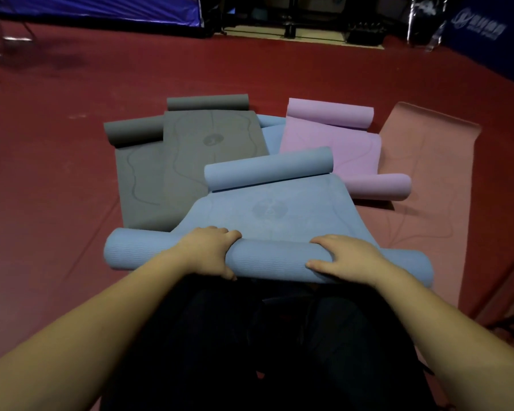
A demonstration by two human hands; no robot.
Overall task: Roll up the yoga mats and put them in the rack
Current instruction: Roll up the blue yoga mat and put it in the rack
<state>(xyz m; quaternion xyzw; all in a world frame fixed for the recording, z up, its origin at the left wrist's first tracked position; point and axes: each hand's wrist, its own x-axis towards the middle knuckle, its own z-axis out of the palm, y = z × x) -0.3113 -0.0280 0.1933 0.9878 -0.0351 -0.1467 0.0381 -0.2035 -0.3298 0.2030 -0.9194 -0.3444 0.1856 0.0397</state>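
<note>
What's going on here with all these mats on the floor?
A person is rolling up a blue yoga mat from its near end. The left hand and right hand both grip the rolled part, fingers curled over it. The far end of this mat is curled up too. Behind it lie two grey mats, a pink mat and a reddish mat, only partly rolled or flat, on the red floor.

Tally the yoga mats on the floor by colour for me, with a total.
Grey mats: 2, one at the left, one overlapping it.
Blue mats: 2, one under both hands, one mostly hidden behind.
Pink-purple mats: 1.
Salmon mats: 1, at the right.
Total: 6 mats.
</note>
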